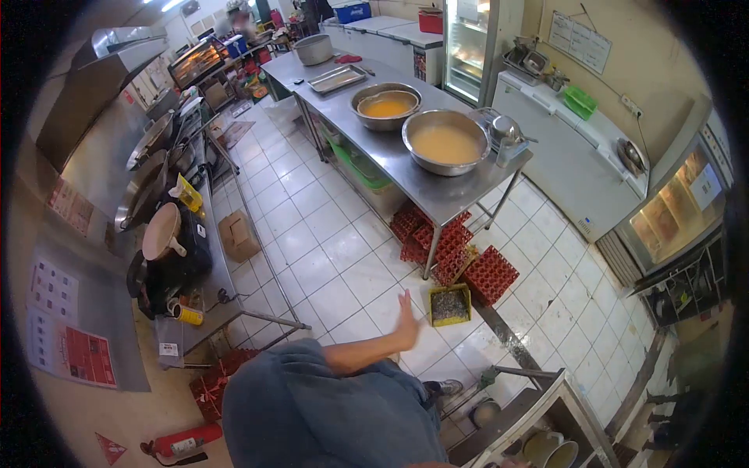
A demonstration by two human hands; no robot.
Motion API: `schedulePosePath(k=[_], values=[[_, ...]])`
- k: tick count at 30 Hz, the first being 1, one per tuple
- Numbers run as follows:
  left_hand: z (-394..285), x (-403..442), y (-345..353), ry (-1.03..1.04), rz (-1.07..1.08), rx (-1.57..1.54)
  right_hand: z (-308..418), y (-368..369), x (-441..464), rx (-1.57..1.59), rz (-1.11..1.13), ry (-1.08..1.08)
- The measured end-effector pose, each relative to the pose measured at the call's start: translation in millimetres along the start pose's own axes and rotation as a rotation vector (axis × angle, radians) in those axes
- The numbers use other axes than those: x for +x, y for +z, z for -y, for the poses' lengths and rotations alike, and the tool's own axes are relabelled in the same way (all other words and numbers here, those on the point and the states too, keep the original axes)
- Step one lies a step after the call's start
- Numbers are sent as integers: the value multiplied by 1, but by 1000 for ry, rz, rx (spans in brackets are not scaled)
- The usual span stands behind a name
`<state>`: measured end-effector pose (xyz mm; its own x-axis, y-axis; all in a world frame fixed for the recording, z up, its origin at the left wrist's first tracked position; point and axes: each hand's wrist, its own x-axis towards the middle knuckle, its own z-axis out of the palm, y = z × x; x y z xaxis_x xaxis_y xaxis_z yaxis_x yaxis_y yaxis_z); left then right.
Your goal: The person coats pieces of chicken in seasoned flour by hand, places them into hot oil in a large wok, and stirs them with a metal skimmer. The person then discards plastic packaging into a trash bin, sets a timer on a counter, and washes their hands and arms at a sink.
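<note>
My left hand (406,323) is held out in mid-air over the tiled floor, fingers stretched, with nothing in it. Beyond it on the floor sits a yellow crate (450,305) with grey bits in it. At the bottom edge my right hand (512,462) barely shows, close to light-coloured pots (563,455) on a low shelf; its fingers are cut off from view. On the steel table (359,129) stand a large metal bowl (447,168) of pale yellow liquid and another bowl (385,122) with a deeper orange-yellow liquid.
Red egg trays (491,275) are stacked under and beside the table's near leg. Along the left runs a cooking counter with woks (139,191) and a round wooden-looking board (161,232). A cardboard box (239,236) lies on the floor. A chest freezer (558,148) lines the right wall.
</note>
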<state>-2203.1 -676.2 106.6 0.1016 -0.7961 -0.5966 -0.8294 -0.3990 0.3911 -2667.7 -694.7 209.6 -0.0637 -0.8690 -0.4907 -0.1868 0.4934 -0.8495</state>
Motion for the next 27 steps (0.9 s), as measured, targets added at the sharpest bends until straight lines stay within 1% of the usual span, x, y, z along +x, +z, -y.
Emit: schedulePosePath(k=[2,3,4,6,8,9,10,12,13,14,16,17,18,19,20,21,22,23,24,26,27], values=[[73,-5,5,-87,125,176,-10,10,7,84,67,22],[103,-16,5,21,135,-392,-25,42,25,204,-26,-50],[126,-25,12,-74,144,-710,-39,74,42,315,-111,-133],[164,-41,25,-271,146,-1336,-74,91,90,-369,-30,-427],[170,-53,55,-614,-182,-406,-49,132,100,-544,-6,-406],[172,-53,67,-739,-337,77,-43,144,114,-419,105,-337],[179,-50,76,-676,-243,10,-43,153,130,-297,218,-265],[198,-31,104,-552,-44,-126,-56,173,156,-179,385,-314],[214,-7,133,-295,-167,-377,-9,179,122,-191,490,-434],[201,-7,128,-383,-169,-591,45,189,83,-197,581,-538],[150,-3,115,-555,-83,-956,5,179,132,-414,499,-621],[142,4,130,-494,-234,-676,9,169,129,-550,410,-552],[146,24,148,-372,-370,-395,18,161,125,-551,346,-489],[179,57,182,-225,-361,-478,3,145,136,-596,293,-543],[200,81,211,-93,-326,-572,2,129,136,-565,232,-499],[144,58,173,-355,-116,-921,-4,110,134,-523,160,-476],[100,52,154,-519,-61,-1088,-1,90,128,-444,88,-426],[104,63,163,-507,16,-1124,-8,71,132,-385,11,-388],[113,74,177,-496,95,-1156,-21,47,130,-270,-67,-299],[106,83,170,-501,150,-1045,-38,7,143,-50,-175,-195],[103,82,159,-513,156,-951,-52,-10,148,7,-292,-191]])
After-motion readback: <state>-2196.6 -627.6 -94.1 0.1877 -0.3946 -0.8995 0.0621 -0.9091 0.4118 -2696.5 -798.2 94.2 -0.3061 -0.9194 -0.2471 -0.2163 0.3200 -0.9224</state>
